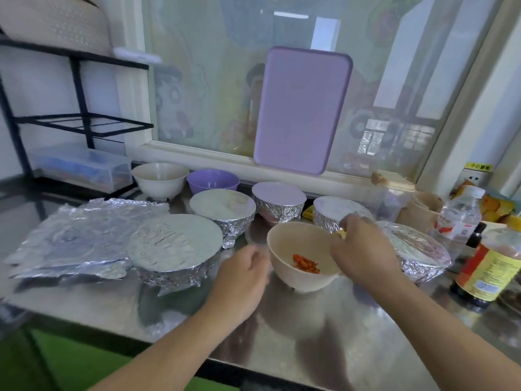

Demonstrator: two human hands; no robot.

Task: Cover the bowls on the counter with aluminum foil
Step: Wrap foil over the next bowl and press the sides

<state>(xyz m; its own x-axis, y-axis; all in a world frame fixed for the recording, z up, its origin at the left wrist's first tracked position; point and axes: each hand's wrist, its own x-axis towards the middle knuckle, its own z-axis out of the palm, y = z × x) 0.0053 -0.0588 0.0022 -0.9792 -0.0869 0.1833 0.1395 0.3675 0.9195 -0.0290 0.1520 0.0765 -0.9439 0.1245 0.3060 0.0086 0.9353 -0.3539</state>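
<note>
cream bowl | red bits | purple board | silver foil

A purple cutting board is leaning upright on the window ledge against the frosted window, whose glass is showing cartoon figures. At far left a black wire rack is standing, with a perforated beige basket sitting on its top tier and a clear plastic box lying under its lowest shelf. At right, a clear water bottle with a white cap is standing upright; a dark sauce bottle with a yellow label is standing just in front of it. Orange snack packets are lying behind the bottles.
</note>
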